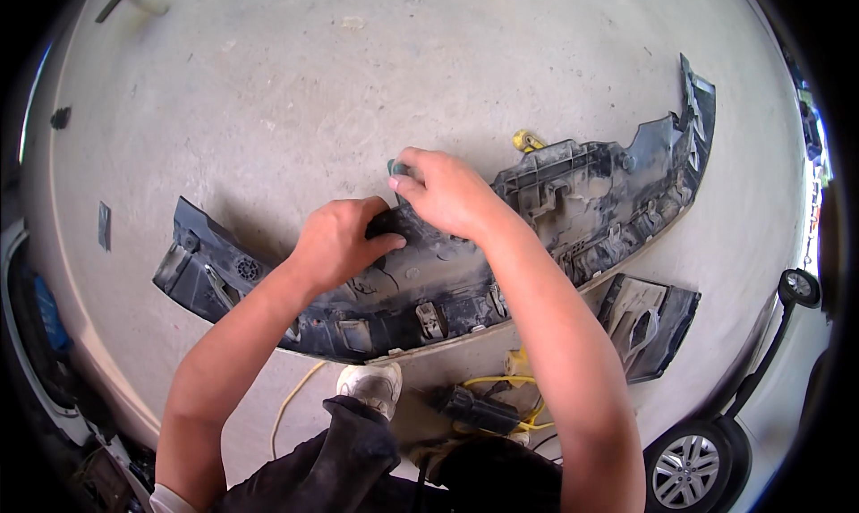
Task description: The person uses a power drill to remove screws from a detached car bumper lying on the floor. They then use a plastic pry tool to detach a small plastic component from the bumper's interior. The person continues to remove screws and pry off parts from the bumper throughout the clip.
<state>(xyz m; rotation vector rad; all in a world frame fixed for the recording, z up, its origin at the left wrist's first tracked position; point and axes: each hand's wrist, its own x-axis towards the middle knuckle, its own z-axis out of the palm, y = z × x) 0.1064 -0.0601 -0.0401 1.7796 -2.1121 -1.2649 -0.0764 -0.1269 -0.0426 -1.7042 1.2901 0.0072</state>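
A long, dusty black car bumper (pixel 420 280) lies across the floor in front of me, its ribbed inner side up. My left hand (pixel 335 245) is closed on the bumper's far edge, thumb on the inner face and fingers mostly hidden beyond the edge. Just to its right, my right hand (pixel 443 191) pinches a small dark green piece (pixel 396 168) between thumb and fingers, above that same edge. The palm hides part of the piece, and I cannot make out its kind.
Beyond the bumper lies a yellow object (pixel 528 141). A dark panel (pixel 649 325) rests at the near right. By my shoe (pixel 371 386) are a black tool (pixel 479 410) and a yellow cord (pixel 291 401). A car wheel (pixel 689 468) stands at the lower right.
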